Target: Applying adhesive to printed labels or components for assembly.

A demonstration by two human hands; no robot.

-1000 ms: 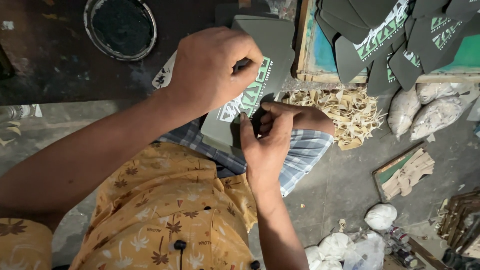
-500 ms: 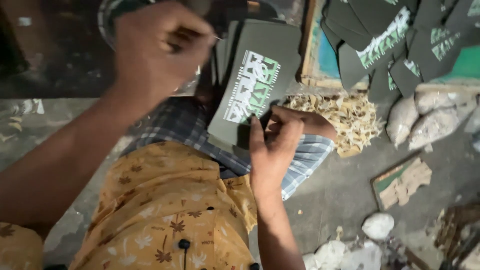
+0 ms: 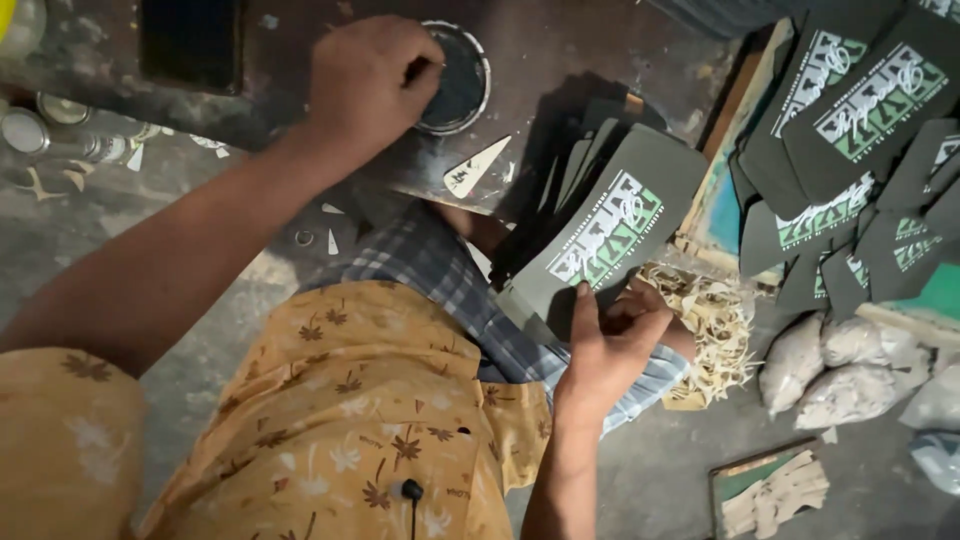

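Left hand [image 3: 372,78] now at tin [image 3: 455,78]

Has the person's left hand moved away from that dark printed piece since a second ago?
Yes. The left hand has left the dark printed piece and gone up and left to the round tin on the worktop.

One head-worn camera looks steeply down, close over the person's lap and the workbench [image 3: 560,60] ahead.
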